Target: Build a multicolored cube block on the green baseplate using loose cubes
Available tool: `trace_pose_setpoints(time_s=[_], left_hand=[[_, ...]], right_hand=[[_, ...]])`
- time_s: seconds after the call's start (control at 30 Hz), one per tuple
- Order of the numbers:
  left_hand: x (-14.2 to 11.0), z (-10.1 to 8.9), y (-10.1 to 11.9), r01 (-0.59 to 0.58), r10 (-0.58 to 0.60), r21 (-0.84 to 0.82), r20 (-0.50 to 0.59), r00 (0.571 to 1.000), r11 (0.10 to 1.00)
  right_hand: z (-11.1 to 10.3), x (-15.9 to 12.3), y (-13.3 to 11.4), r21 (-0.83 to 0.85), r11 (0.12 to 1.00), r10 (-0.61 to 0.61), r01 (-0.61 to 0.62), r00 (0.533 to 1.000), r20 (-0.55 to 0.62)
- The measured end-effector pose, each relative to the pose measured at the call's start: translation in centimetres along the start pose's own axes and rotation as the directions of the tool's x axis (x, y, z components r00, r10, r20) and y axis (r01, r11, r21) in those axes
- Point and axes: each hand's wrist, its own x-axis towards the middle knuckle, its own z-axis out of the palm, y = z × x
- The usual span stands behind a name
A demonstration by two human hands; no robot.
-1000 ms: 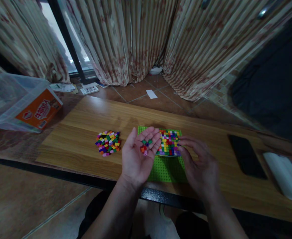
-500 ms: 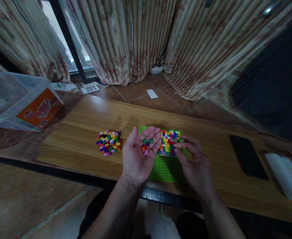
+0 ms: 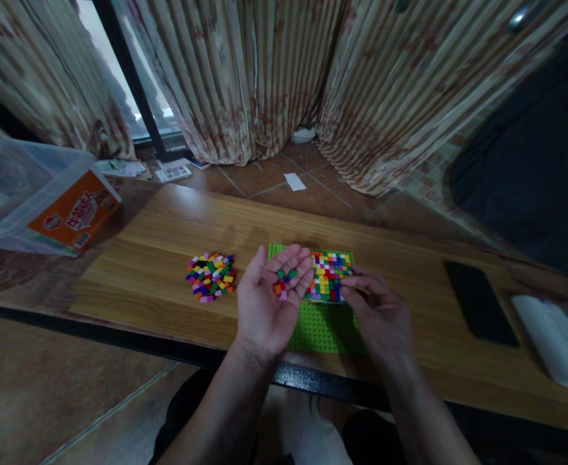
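Observation:
My left hand [image 3: 269, 310] is held palm up, fingers stretched out and slightly cupped, with several small toy building bricks [image 3: 280, 288] in green, red, pink and dark blue lying on it. It hovers over the left part of a green studded baseplate [image 3: 322, 329]. On that plate sits a block of many-coloured bricks [image 3: 327, 274], its left edge hidden by my left fingers. My right hand [image 3: 380, 307] is at the block's lower right edge, thumb and forefinger pinched together against it. Whatever lies between those fingertips is too small to make out.
Left on the wooden table [image 3: 143, 258] lies a pile of loose coloured bricks [image 3: 210, 276]. A black phone [image 3: 480, 302] and a white object [image 3: 552, 339] lie to the right. A clear plastic bin [image 3: 31, 200] with an orange label stands at the far left.
My right fingers have drawn closer together at the block's right edge, thumb meeting forefinger. My left hand and its bricks stay almost still.

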Motion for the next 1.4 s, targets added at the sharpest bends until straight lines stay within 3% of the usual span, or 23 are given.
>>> trace_pose_setpoints(time_s=[0.47, 0.57, 0.67, 0.8, 0.93, 1.2, 1.3, 1.4], left_hand=[[0.0, 0.1, -0.1, 0.025, -0.025, 0.017, 0.008, 1.000, 1.000], [-0.1, 0.3, -0.2, 0.047, -0.049, 0.027, 0.057, 0.997, 0.999], [-0.2, 0.4, -0.3, 0.089, -0.093, 0.036, 0.114, 0.989, 0.995], [-0.4, 0.6, -0.3, 0.134, -0.139, 0.042, 0.161, 0.977, 0.990], [-0.5, 0.7, -0.4, 0.168, -0.175, 0.050, 0.193, 0.966, 0.984], [-0.7, 0.7, -0.6, 0.182, -0.193, 0.069, 0.199, 0.961, 0.981], [-0.7, 0.9, -0.5, 0.194, -0.204, 0.072, 0.185, 0.961, 0.978], [-0.4, 0.7, -0.2, 0.142, -0.149, 0.061, 0.119, 0.982, 0.988]], right_hand=[[0.2, -0.1, -0.5, -0.011, 1.000, -0.023, 0.023, 1.000, -0.020], [0.1, -0.2, -1.3, -0.012, 0.993, -0.119, 0.119, 0.989, -0.082], [0.4, -0.5, -2.5, -0.093, 0.954, -0.294, 0.285, 0.950, -0.106], [1.3, -0.9, -3.7, -0.214, 0.856, -0.471, 0.470, 0.881, 0.049], [1.8, -1.0, -4.2, -0.330, 0.754, -0.547, 0.568, 0.821, 0.163], [1.9, -0.7, -4.3, -0.429, 0.691, -0.557, 0.581, 0.807, 0.196], [1.6, -0.5, -4.2, -0.390, 0.752, -0.539, 0.532, 0.836, 0.100], [0.8, 0.0, -3.8, -0.315, 0.861, -0.446, 0.398, 0.890, -0.096]])
